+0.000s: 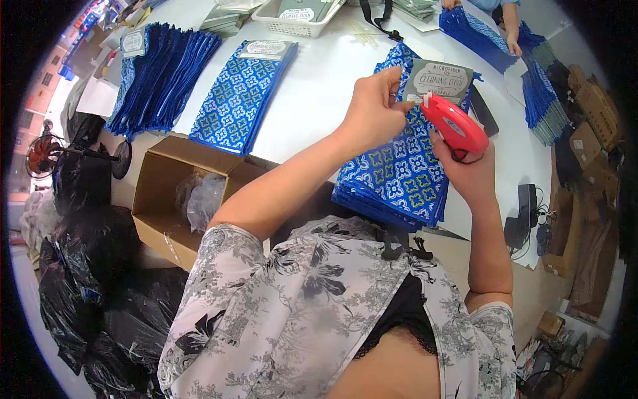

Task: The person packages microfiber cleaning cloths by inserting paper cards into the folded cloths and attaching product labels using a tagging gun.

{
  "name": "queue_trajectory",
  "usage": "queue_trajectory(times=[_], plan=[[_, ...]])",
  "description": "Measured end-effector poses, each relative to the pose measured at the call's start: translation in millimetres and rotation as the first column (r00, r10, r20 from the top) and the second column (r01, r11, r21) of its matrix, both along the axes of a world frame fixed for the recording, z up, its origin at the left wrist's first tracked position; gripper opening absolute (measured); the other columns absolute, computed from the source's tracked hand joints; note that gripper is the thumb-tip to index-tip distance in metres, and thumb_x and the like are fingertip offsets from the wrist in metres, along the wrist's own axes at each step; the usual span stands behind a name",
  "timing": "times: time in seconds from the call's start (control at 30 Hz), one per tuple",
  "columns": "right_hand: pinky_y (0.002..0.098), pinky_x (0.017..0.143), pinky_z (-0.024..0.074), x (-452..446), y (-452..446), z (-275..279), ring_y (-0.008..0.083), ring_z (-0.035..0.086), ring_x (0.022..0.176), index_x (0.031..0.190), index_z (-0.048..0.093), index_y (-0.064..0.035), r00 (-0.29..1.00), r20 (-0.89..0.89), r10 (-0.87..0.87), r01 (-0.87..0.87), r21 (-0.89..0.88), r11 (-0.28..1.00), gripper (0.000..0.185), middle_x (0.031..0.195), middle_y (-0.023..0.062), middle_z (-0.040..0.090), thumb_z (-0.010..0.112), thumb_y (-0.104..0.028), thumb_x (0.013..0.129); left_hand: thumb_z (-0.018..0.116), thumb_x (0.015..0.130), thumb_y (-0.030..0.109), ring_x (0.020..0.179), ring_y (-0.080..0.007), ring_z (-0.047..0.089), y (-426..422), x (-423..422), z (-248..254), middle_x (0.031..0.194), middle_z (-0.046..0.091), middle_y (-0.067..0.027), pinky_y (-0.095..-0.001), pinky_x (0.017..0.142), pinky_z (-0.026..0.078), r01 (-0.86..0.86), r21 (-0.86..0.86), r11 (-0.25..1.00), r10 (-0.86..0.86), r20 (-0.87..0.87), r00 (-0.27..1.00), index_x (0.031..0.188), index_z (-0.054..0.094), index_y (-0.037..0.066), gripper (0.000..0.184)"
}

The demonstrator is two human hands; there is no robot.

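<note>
fingers (396,72) and thumb of the left hand (372,103) sit a little apart at the ten o'clock edge of a grey card (440,76), perhaps to steady it and the cloth beneath, though i cannot tell whether they pinch anything; the right hand (472,173) is wrapped around a red handheld tool (458,126), its white nose pointing to ten o'clock, right at the card's lower edge, a grip that seems meant to bring the tip to card and cloth together. beneath both hands, at two o'clock from the middle of the view, lies a stack of blue patterned cloths (392,176), its near end overhanging the table (316,90), probably so the work stays within easy reach. at nine o'clock an open cardboard box (149,193) holds clear plastic (205,199). further off, at eleven o'clock, a flat carded bundle (232,100) lies squared up, and at ten a fanned row of cloths (169,80) leans together, likely to save room. at twelve o'clock a white basket (289,26) contains more cards, while beyond one o'clock another person's hand (514,45) is at a further spread of blue cloths (475,43)
</note>
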State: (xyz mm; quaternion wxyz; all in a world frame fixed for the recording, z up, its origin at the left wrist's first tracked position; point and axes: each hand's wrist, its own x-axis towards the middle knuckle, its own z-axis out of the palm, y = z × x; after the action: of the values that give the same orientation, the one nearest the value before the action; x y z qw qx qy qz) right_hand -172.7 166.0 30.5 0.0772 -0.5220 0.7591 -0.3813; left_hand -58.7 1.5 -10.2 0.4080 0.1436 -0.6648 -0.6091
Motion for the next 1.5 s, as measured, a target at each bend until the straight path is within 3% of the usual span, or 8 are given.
queue_trajectory(times=[0.2,0.3,0.4,0.63,0.73,0.87,1.3,1.5], plan=[[0.0212,0.063,0.0481,6,-1,2,0.0056,0.061,0.072,0.116,0.062,0.0031,0.999,-0.009,-0.042,0.042,0.025,0.999,0.039,0.086,0.0040,0.068,0.077,-0.007,0.082,0.062,0.069,-0.010,0.055,-0.0260,0.055,12,6,12,0.065,0.054,-0.0205,-0.0365,0.054,0.040,-0.138,-0.172,0.975,0.151,0.065,0.986,0.084,0.055,-0.002,0.019],[0.0344,0.055,0.0497,8,-4,-1,0.0250,0.065,0.051,0.081,0.073,-0.0051,0.994,-0.027,-0.105,0.104,-0.017,0.994,0.022,0.054,0.0103,0.062,0.077,-0.026,0.077,0.065,0.077,-0.010,0.070,-0.0093,0.050,24,16,28,0.074,0.059,-0.0110,-0.0296,0.062,0.043,-0.094,-0.309,0.946,0.163,0.204,0.965,0.093,0.058,-0.004,0.018],[0.0345,0.056,0.0502,6,-4,-4,0.0255,0.066,0.053,0.082,0.073,-0.0054,0.997,-0.011,-0.079,0.078,-0.084,0.993,0.023,0.055,0.0102,0.062,0.078,-0.027,0.076,0.065,0.077,-0.008,0.065,-0.0120,0.047,22,16,29,0.070,0.056,-0.0149,-0.0311,0.058,0.041,-0.074,-0.322,0.944,0.147,0.210,0.967,0.093,0.057,-0.004,0.018],[0.0213,0.062,0.0481,8,-4,-15,0.0062,0.062,0.068,0.110,0.065,0.0010,0.983,-0.091,-0.161,0.153,-0.085,0.984,0.035,0.079,0.0021,0.068,0.079,-0.011,0.080,0.062,0.080,-0.007,0.061,-0.0200,0.049,25,14,30,0.069,0.055,-0.0198,-0.0338,0.059,0.042,-0.073,-0.327,0.942,0.140,0.185,0.973,0.093,0.055,-0.005,0.016],[0.0350,0.056,0.0514,7,-7,-23,0.0260,0.066,0.052,0.075,0.072,-0.0083,0.973,-0.098,-0.208,0.184,-0.207,0.961,0.025,0.054,0.0079,0.063,0.080,-0.032,0.074,0.061,0.080,-0.006,0.061,-0.0229,0.050,27,14,27,0.070,0.056,-0.0208,-0.0349,0.059,0.043,-0.095,-0.348,0.933,0.167,0.184,0.969,0.093,0.053,-0.005,0.016],[0.0374,0.055,0.0506,15,-6,-20,0.0287,0.065,0.051,0.072,0.071,-0.0077,0.944,-0.167,-0.284,0.253,-0.188,0.949,0.028,0.053,0.0090,0.062,0.079,-0.034,0.075,0.064,0.080,-0.004,0.063,-0.0234,0.053,27,13,31,0.072,0.056,-0.0203,-0.0347,0.061,0.045,-0.109,-0.316,0.943,0.192,0.246,0.950,0.098,0.055,-0.005,0.020],[0.0420,0.058,0.0501,32,20,45,0.0356,0.066,0.062,0.086,0.070,-0.0083,0.876,-0.407,-0.258,0.331,0.119,0.936,0.026,0.062,0.0142,0.064,0.073,-0.034,0.082,0.065,0.082,-0.005,0.074,-0.0118,0.057,22,3,33,0.079,0.066,-0.0108,-0.0296,0.067,0.049,-0.016,-0.337,0.941,0.101,0.238,0.966,0.109,0.059,-0.007,0.028],[0.0324,0.060,0.0507,24,36,29,0.0241,0.067,0.060,0.096,0.071,-0.0059,0.970,-0.117,-0.214,0.191,-0.185,0.964,0.023,0.068,0.0117,0.066,0.076,-0.024,0.083,0.065,0.083,-0.003,0.074,-0.0141,0.063,-7,-11,9,0.082,0.070,-0.0133,-0.0300,0.064,0.048,-0.168,-0.222,0.960,0.215,0.210,0.954,0.110,0.062,-0.004,0.027]])
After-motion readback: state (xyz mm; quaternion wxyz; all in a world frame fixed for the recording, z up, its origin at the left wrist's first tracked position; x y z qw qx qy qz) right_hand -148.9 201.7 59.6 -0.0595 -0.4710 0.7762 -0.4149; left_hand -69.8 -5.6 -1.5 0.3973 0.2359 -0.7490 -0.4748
